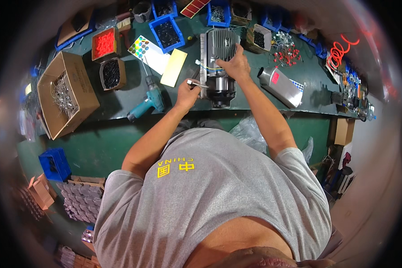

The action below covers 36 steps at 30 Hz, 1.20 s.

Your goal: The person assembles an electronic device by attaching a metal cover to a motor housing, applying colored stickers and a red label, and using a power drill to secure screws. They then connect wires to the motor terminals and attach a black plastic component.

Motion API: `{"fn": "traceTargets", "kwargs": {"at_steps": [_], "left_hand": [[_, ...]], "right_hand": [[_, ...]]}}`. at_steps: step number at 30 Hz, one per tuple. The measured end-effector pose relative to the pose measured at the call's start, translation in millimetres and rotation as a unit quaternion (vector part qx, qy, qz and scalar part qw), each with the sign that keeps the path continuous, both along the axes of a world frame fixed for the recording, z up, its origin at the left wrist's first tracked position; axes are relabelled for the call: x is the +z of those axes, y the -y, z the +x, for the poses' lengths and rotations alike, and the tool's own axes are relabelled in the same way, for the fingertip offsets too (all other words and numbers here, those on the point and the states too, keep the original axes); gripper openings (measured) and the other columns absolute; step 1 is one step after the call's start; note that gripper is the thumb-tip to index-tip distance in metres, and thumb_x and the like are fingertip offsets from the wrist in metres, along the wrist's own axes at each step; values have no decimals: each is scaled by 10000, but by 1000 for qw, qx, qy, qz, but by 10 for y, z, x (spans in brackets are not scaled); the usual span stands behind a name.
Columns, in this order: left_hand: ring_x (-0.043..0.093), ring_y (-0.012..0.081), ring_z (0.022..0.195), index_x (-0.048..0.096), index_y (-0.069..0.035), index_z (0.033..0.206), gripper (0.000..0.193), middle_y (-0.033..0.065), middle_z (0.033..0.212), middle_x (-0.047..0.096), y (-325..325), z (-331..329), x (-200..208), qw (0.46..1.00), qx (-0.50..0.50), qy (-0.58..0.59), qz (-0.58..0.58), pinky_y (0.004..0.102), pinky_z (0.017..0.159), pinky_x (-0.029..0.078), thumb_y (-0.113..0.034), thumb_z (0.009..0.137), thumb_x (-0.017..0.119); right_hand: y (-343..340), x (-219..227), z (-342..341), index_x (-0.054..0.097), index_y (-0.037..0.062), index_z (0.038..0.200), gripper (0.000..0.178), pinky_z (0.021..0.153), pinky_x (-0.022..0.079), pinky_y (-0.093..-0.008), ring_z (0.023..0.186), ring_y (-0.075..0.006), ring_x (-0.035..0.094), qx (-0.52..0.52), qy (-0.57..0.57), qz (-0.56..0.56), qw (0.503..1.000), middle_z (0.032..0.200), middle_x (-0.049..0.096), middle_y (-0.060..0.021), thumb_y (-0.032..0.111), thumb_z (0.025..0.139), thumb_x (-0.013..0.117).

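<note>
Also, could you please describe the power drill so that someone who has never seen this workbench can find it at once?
On the green workbench, go to the near edge, between the large cardboard box and the left hand. The power drill lies there, its chuck pointing toward the far side. Its teal body sets it apart from the brown box and the yellow sheet nearby.

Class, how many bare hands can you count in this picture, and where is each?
2: the left hand pinches a small white piece beside the finned metal unit; the right hand lies on the unit. No others show.
</note>
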<state>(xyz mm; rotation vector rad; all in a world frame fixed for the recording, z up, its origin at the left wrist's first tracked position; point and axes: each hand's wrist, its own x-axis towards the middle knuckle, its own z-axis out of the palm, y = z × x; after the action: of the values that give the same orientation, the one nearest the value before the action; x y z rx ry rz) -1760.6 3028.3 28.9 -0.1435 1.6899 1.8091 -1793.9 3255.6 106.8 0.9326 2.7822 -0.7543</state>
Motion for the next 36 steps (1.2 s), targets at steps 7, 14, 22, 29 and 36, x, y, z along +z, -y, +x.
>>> {"fn": "traceTargets", "kwargs": {"at_steps": [7, 14, 22, 29, 36], "left_hand": [[580, 97, 754, 619, -28, 1120, 255, 13, 928, 644, -146, 47, -17, 998, -25, 43, -31, 266, 643, 523, -158, 923, 714], [589, 113, 746, 615, -24, 1163, 316, 42, 904, 649, -209, 151, -259, 993, -62, 44, -95, 275, 603, 519, -282, 985, 658], [519, 98, 623, 589, -41, 1221, 361, 32, 808, 589, -263, 187, -150, 984, -79, 81, -137, 264, 552, 480, -345, 1027, 586], [501, 91, 594, 578, -41, 1239, 388, 25, 793, 581, -303, 170, -183, 982, -97, 96, -127, 269, 512, 454, -355, 1014, 620], [488, 105, 540, 492, -31, 1350, 462, 72, 786, 596, -378, 134, -223, 974, -134, 28, -181, 269, 457, 407, -314, 1011, 626]], "right_hand": [[-789, -506, 521, 505, -36, 1405, 796, 609, 567, -310, 730, -175, 668, -92, -218, -271, 933, 919, 689, -130, 384, 814, 832], [-389, -867, 1438, 637, 16, 1079, 470, 508, 550, -301, 630, -149, 599, -231, -24, -405, 884, 842, 609, -61, 448, 914, 718], [-290, -1011, 1491, 610, 108, 1102, 440, 555, 542, -329, 592, -124, 548, -243, 13, -482, 842, 797, 551, 3, 520, 953, 653], [-293, -1094, 1479, 584, 87, 1228, 484, 525, 537, -311, 634, -135, 563, -219, 4, -498, 839, 828, 579, -20, 479, 947, 635], [-315, -1098, 1430, 512, 81, 1385, 588, 538, 521, -323, 653, -151, 552, -194, 23, -476, 857, 860, 585, -52, 482, 963, 599]]}}
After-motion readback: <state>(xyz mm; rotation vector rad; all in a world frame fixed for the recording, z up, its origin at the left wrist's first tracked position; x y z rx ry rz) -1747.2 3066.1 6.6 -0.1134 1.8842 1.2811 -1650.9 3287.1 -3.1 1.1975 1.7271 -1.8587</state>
